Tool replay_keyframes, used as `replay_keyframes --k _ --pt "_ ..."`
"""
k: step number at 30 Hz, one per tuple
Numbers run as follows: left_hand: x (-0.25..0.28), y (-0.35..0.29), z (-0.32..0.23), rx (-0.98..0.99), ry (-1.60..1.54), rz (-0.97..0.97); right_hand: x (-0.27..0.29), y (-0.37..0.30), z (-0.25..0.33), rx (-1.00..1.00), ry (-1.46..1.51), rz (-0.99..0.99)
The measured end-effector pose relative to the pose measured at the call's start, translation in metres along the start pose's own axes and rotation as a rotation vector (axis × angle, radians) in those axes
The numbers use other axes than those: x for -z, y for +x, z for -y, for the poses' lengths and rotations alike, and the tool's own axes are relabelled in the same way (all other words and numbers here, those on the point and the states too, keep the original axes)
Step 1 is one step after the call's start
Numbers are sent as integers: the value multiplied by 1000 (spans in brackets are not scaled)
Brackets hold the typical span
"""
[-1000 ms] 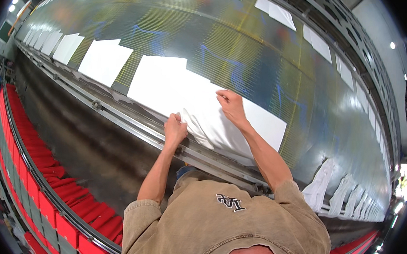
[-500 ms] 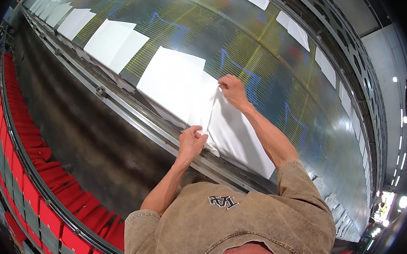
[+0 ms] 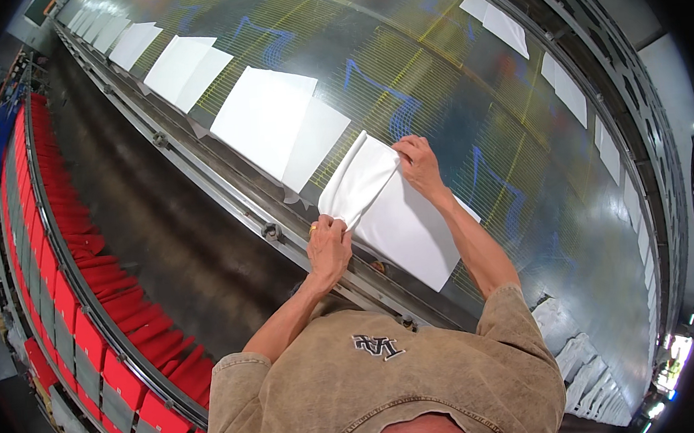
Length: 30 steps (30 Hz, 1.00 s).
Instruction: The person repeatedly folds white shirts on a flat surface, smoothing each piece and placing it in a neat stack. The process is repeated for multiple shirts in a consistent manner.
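A white fabric piece (image 3: pixel 412 232) lies along the near edge of a long printing table (image 3: pixel 466 71), its far end bunched into a loose fold (image 3: pixel 356 180). My left hand (image 3: pixel 330 248), wearing a ring, is closed on the fold's left end beside the table's rail. At the other end of the fold, my right hand (image 3: pixel 418 163) pinches the fabric edge between thumb and fingers. Just beyond lie two overlapping white pieces, a larger one (image 3: pixel 264 118) and a narrower one (image 3: pixel 318 142), both flat and apart from my hands.
More white pieces (image 3: pixel 184 71) run along the near edge, others (image 3: pixel 498 25) along the far side. A metal rail (image 3: pixel 199 174) with knobs borders the table. To the left, beyond a dark floor strip (image 3: pixel 154 222), stands a rack of red pieces (image 3: pixel 102 286). Crumpled whitish material (image 3: pixel 587 369) lies at right.
The view has shifted along the table. The fabric at my hands now has its far end gathered in a fold between them, and my left hand has closed on its edge.
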<state>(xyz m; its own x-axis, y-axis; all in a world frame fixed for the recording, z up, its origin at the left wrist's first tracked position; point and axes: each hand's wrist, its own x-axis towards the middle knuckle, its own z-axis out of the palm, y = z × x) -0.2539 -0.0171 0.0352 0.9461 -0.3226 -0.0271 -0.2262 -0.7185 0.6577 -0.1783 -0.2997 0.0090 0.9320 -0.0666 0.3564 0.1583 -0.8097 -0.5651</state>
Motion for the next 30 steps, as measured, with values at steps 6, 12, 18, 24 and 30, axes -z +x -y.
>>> replay_keyframes --k 6,12,18,24,30 --pt "-9 -3 3 41 -116 -37 -9 7 -11 56 -9 151" --pt "-11 -12 3 36 294 -142 -11 10 -21 -33 93 217" --pt "-13 -8 9 67 428 -133 -6 18 -27 -143 174 332" --pt "-23 -8 4 142 466 -105 -7 20 -28 -134 168 331" --pt "-29 -5 1 160 475 -143 -8 21 -32 -111 191 306"
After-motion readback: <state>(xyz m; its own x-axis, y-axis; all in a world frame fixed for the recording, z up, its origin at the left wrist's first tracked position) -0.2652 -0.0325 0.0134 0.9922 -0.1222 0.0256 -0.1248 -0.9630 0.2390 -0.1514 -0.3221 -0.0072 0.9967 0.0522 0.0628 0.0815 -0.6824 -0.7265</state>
